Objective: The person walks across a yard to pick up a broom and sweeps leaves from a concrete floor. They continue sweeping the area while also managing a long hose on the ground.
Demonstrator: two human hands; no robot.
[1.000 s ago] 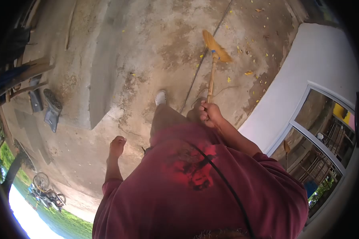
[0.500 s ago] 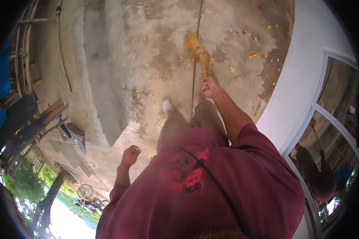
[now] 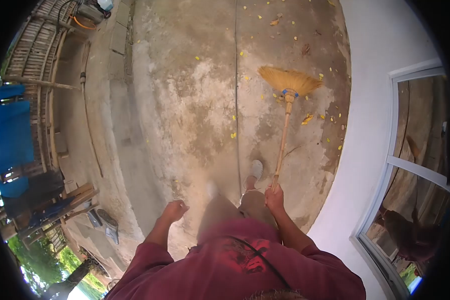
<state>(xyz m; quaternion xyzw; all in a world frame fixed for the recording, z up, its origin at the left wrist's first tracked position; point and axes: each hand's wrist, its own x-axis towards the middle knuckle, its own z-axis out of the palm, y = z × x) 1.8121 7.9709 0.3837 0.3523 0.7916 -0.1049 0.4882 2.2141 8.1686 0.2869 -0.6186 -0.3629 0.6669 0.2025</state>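
A straw broom (image 3: 289,82) with a fanned yellow head and blue binding lies against the concrete floor (image 3: 190,110), ahead and to the right. The end of its long bamboo handle is wrapped by my right hand (image 3: 274,196). On the other side, my left hand (image 3: 175,210) hangs over the floor with curled fingers; nothing shows in it. Small yellow leaves (image 3: 307,119) are scattered around the broom head. A thin dark cable (image 3: 236,90) runs along the floor between my hands, towards my feet.
A white wall (image 3: 367,90) with a glass window (image 3: 425,125) stands on the right. To the left are a bamboo fence (image 3: 30,55), a blue sheet (image 3: 14,132), a long pole (image 3: 89,130) and boots (image 3: 110,227) on the ground.
The broom has swung to the right and its whole fanned head now shows. My right hand is lower in view; my left hand sits farther from my body. The view has shifted forward.
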